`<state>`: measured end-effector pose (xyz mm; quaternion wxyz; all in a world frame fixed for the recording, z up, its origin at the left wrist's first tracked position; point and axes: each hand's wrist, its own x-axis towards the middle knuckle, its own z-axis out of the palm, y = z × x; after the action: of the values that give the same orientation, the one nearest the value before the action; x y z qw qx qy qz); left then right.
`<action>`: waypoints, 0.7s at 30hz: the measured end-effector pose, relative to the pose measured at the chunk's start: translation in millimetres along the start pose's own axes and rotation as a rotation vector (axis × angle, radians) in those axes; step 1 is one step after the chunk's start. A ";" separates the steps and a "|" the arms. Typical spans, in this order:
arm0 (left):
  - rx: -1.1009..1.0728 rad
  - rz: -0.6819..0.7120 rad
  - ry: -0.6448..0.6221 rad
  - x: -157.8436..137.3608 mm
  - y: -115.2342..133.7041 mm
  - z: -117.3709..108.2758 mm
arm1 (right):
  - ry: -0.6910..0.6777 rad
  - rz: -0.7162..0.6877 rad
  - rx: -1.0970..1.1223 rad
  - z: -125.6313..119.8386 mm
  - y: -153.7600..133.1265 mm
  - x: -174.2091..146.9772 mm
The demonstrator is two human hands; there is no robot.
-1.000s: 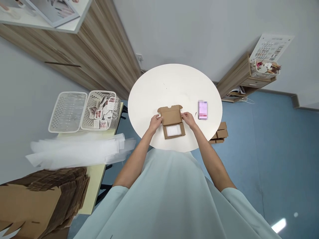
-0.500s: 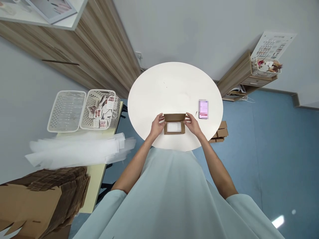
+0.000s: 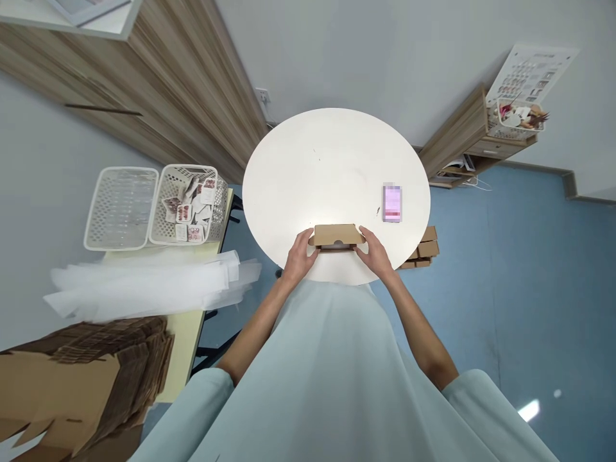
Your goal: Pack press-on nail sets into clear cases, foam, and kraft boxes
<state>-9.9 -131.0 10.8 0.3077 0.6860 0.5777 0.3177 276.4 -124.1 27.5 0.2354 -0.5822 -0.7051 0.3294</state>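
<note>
A small brown cardboard box [image 3: 337, 235] stands at the near edge of the round white table [image 3: 308, 160]. Its lid is folded partly over the opening, with the front flap toward me; only a narrow gap shows beneath, and the white contents are mostly hidden. At the box's left end, my left hand [image 3: 300, 256] grips the side with thumb in front and fingers behind. My right hand [image 3: 375, 254] grips the right end in the same way. Right of the box lies a phone [image 3: 392, 204] with a blurred pinkish screen.
White baskets [image 3: 185, 205], one holding small packets, stand on a side table at left. White sheets [image 3: 149, 285] and flattened cardboard boxes [image 3: 120, 378] lie nearer. Folded brown boxes [image 3: 426, 247] are stacked beyond the table's right edge. A wooden cabinet [image 3: 462, 135] stands at far right.
The box's lid has swung from upright down toward me, covering most of the white contents. Both hands have stayed at the box's ends, shifting slightly with it.
</note>
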 end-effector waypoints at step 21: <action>-0.208 -0.460 -0.088 -40.4 11.7 16.7 | -0.180 0.446 -0.237 32.9 -18.3 -46.1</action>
<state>5.1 -173.5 6.6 0.4655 0.5144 0.6689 0.2670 250.4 -177.3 21.3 0.0233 -0.7148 -0.6114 0.3387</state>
